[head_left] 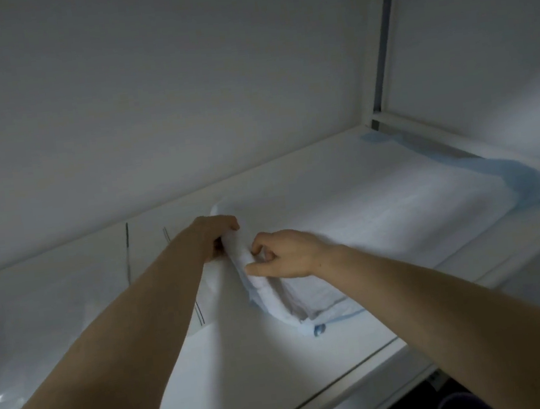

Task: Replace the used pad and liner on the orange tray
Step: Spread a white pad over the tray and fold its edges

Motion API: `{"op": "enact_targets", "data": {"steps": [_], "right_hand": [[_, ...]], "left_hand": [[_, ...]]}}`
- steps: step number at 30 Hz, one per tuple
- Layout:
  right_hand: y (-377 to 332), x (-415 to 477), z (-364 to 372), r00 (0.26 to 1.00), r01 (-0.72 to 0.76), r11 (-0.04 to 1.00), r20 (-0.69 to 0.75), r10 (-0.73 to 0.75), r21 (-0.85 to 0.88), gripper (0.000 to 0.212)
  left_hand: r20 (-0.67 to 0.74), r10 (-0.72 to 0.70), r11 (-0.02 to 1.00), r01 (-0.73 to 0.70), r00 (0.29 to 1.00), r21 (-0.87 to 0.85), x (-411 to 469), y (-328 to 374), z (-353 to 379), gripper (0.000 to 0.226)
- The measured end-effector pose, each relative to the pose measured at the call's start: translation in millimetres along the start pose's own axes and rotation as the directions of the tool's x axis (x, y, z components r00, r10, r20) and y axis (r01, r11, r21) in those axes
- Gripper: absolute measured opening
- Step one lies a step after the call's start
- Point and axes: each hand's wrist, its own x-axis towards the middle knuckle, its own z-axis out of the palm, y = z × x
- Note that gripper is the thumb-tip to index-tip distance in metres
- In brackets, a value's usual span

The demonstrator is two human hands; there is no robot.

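Where the white shelf (246,358) runs along the cabinet's back wall (149,100), the items are as follows.

- Folded pad (306,297): white with a blue edge. It lies on the shelf at the front left of the stack, its left edge lifted.
- Left hand (220,235): grip clamped on the lifted edge from the far side.
- Right hand (288,256): grip pinched on the same edge, thumb and forefinger closed on it.
- Stack of pads (380,212): white, with blue backing showing at the right rear.
- Clear plastic sheeting (39,314): on the shelf, left of the hands.
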Motion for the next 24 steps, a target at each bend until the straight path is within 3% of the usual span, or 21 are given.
{"op": "enact_targets", "data": {"steps": [1,3,5,9,12,15,19,24], "right_hand": [[-0.4,3.2,-0.8,1.000,-0.012,1.000,-0.026,0.012,-0.014,0.043],[-2.8,9.5,-1.0,0.995,-0.033,0.999,-0.100,0.029,-0.031,0.041],[-7.9,16.6,-1.3,0.989,-0.055,0.999,-0.138,0.054,-0.002,0.046],[-22.8,31.0,2.8,0.994,-0.083,0.996,-0.075,0.081,-0.028,0.060],[-26.6,38.5,7.7,0.994,-0.101,0.994,-0.051,0.099,-0.039,0.057],[-28.7,39.0,8.0,0.992,-0.122,0.992,-0.046,0.120,-0.041,0.052],[-34.2,37.7,10.3,0.993,-0.103,0.991,-0.066,0.097,-0.090,0.048],[-33.6,36.1,14.2,0.987,-0.089,0.994,-0.138,0.079,-0.064,0.055]], "left_hand": [[-0.079,0.063,0.997,-0.059,0.995,0.049,-6.1,4.3,-2.2,0.040],[-0.257,0.203,0.967,-0.153,0.945,0.201,-4.1,10.3,-8.3,0.041],[-0.327,0.265,0.962,-0.228,0.907,0.149,2.7,13.0,-13.4,0.033],[-0.183,0.114,0.965,-0.153,0.976,-0.214,10.5,11.5,-12.9,0.018],[-0.051,0.081,0.942,-0.093,0.995,-0.321,15.1,13.7,-12.5,0.014],[0.077,0.060,0.946,-0.032,0.995,-0.321,22.1,20.8,-14.2,0.018],[0.144,0.026,0.969,0.011,0.989,-0.248,34.4,28.1,-7.6,0.016],[0.142,-0.017,0.988,0.039,0.990,-0.153,51.6,32.0,-6.4,0.013]]}}
